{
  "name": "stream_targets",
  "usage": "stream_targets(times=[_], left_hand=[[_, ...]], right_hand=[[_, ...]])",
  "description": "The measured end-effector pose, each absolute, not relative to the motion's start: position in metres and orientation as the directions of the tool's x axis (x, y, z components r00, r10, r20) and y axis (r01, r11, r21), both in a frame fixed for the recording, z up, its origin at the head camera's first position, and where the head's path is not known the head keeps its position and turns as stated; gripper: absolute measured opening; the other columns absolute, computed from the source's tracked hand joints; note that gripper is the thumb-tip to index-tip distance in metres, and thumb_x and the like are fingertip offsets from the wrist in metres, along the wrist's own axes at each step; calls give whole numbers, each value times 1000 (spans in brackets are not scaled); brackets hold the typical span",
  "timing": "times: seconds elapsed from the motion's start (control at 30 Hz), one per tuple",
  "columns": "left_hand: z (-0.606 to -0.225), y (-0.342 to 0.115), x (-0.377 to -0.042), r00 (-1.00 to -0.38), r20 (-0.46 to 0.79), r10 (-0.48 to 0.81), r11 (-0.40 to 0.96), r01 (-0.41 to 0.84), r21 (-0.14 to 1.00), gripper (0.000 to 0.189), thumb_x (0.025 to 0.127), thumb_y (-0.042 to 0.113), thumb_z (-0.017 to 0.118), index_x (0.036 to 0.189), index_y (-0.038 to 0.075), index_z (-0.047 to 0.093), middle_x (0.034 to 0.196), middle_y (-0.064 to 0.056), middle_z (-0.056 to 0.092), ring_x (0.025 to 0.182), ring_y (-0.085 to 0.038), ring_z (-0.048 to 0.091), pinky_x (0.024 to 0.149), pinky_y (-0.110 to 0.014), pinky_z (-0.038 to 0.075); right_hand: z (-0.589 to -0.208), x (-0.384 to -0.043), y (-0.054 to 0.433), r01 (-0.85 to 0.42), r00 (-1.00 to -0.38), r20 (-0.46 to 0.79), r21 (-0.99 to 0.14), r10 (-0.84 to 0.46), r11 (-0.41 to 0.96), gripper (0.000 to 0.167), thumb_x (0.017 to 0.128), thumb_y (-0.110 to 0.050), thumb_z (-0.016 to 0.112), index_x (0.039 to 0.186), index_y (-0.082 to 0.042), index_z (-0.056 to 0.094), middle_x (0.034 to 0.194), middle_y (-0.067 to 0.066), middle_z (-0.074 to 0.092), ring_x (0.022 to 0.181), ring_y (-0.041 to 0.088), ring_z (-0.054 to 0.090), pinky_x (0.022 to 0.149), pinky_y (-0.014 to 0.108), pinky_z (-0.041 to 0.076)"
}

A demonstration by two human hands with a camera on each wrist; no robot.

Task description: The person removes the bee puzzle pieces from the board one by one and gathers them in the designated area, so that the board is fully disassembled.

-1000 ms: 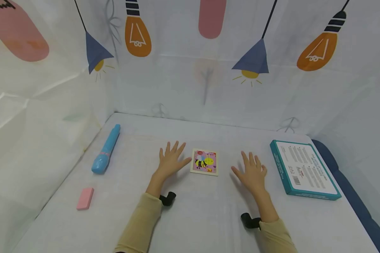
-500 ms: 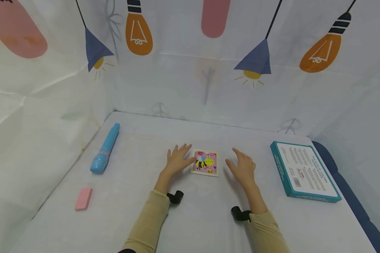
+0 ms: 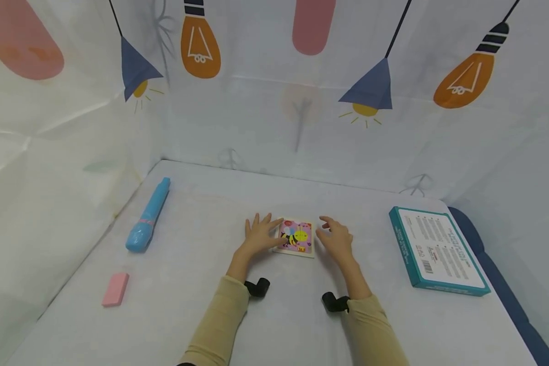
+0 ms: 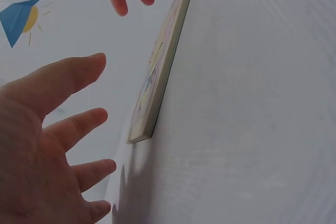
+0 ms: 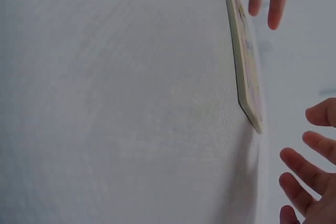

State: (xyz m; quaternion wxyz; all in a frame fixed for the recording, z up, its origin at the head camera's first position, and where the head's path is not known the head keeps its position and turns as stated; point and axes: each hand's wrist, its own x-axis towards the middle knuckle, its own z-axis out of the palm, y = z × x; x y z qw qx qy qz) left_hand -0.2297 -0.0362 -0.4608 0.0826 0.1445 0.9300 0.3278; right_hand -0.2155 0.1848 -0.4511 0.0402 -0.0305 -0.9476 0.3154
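A small square wooden picture puzzle point(image 3: 303, 238) with a yellow-and-black bee on pink lies flat on the white table. From its left side my left hand point(image 3: 258, 238) reaches in, fingers spread, and the thumb overlaps the picture's left edge in the head view. My right hand point(image 3: 338, 242) is just off the right edge, its thumb and forefinger apart and pointing towards the board. In the left wrist view, the left hand point(image 4: 47, 145) hovers above table level beside the pale board edge point(image 4: 163, 82). The right wrist view has the right hand's fingers point(image 5: 302, 166) parted with nothing between them.
At the left lie a blue microphone-shaped object point(image 3: 148, 216) and a pink block point(image 3: 116, 290). A teal-and-white box point(image 3: 439, 249) lies at the right. White sheeting point(image 3: 265, 127) with printed lamps rises behind the table, and a dark blue padded edge point(image 3: 498, 274) runs along the right.
Both hands have moved inward to the puzzle, the left one rightward and the right one leftward. The right hand's spread fingers have drawn together and bent somewhat. The puzzle stays on the table.
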Motion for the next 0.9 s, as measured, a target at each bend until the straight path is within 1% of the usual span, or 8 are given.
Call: stream_targets(times=[0.17, 0.33, 0.43, 0.63, 0.9], left_hand=[[-464, -35, -227, -941, -73, 330, 750, 215, 625, 65, 78, 44, 66, 136, 21, 49, 149, -18, 26, 137, -46, 4, 105, -62, -6], [-468, -33, -227, -938, -74, 339, 760, 227, 609, 67, 77, 46, 65, 138, 24, 46, 150, -17, 23, 138, -44, 1, 106, -60, -8], [-470, -32, -227, -935, -78, 345, 768, 233, 596, 69, 78, 49, 64, 139, 26, 44, 151, -16, 20, 138, -43, -1, 106, -59, -10], [-474, -30, -228, -929, -94, 357, 807, 256, 532, 67, 80, 53, 61, 140, 30, 41, 153, -15, 14, 139, -42, -5, 105, -59, -11], [-478, -30, -227, -932, -98, 350, 835, 263, 484, 66, 80, 55, 60, 139, 32, 41, 154, -13, 13, 139, -40, -4, 106, -59, -9]], right_hand=[[-456, -222, 178, 40, -998, 15, -593, 61, 804, 42, 86, -21, 56, 126, -9, 55, 108, 15, 62, 102, 32, 51, 85, 51, 31], [-454, -227, 172, 54, -999, -26, -571, 48, 819, 43, 84, -20, 57, 125, -7, 56, 103, 14, 61, 95, 32, 52, 82, 49, 34], [-452, -229, 170, 67, -998, -49, -553, 48, 830, 43, 83, -20, 59, 123, -5, 57, 100, 14, 60, 92, 32, 51, 80, 47, 36], [-455, -233, 168, 98, -994, -86, -527, 62, 844, 38, 82, -22, 60, 117, -6, 60, 94, 12, 56, 88, 28, 48, 74, 42, 36], [-457, -235, 166, 125, -991, -105, -530, 81, 839, 37, 80, -22, 64, 111, -3, 61, 92, 11, 54, 85, 27, 47, 72, 39, 37]])
